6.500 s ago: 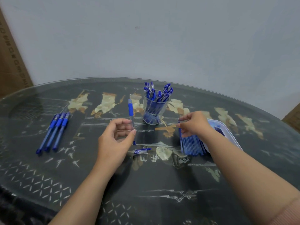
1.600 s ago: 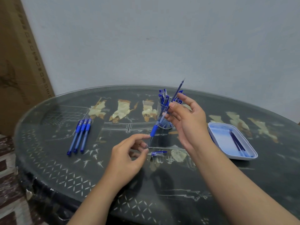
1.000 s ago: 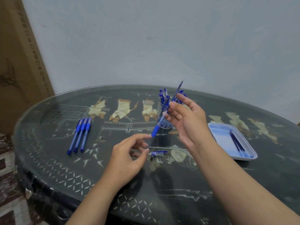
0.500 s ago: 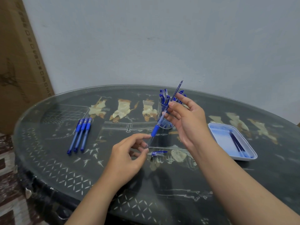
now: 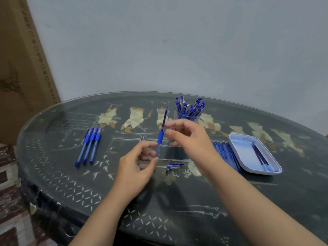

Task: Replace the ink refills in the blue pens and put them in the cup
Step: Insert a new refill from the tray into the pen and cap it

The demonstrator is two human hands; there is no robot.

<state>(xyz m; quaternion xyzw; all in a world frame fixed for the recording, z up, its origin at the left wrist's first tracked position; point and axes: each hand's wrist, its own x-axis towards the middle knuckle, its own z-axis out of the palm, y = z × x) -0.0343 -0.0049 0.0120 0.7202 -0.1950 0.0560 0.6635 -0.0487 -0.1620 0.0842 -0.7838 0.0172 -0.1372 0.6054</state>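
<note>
My left hand (image 5: 140, 164) pinches the lower end of a capless blue pen (image 5: 160, 137), which stands nearly upright above the table. A thin blue refill (image 5: 165, 118) sticks out of its top. My right hand (image 5: 188, 139) hovers just right of the pen with its fingers apart and its fingertips close to the grip. The pen's cap (image 5: 174, 166) lies on the table below my hands. At the back, the clear cup (image 5: 189, 115) holds several blue pens. Three capped blue pens (image 5: 88, 146) lie side by side on the left.
A row of several blue refills (image 5: 225, 153) lies right of my right wrist, against a white tray (image 5: 239, 144) holding two dark refills (image 5: 260, 157). The dark glass-topped table (image 5: 71, 183) is rounded, its edge near me. A cardboard box (image 5: 17, 68) leans at the left.
The pen passed from my right hand to my left and swung from tilted right to nearly upright. My right hand let go and opened beside it.
</note>
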